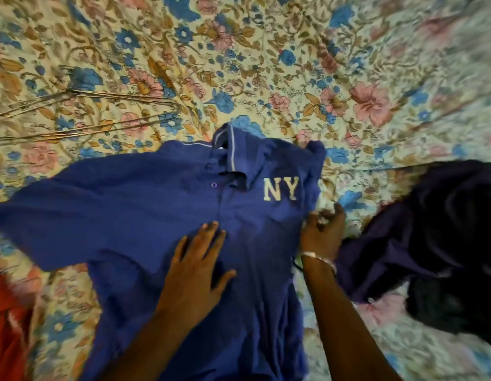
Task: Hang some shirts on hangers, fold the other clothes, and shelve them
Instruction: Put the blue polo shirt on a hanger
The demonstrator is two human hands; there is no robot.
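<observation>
Two hands are working the soft, limp blue NY polo shirt [161,204] mid-bed: your left hand [196,266] is pressing flat, your right hand [322,232] is pinching its right edge; lift by the shoulders.

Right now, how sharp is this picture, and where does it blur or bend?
Head view: the blue NY shirt and both hands, left and right, read fairly sharp; the floral bedsheet smears toward the right edge; the dark clothes lack detail; wide-angle curvature bends the hangers.
</observation>
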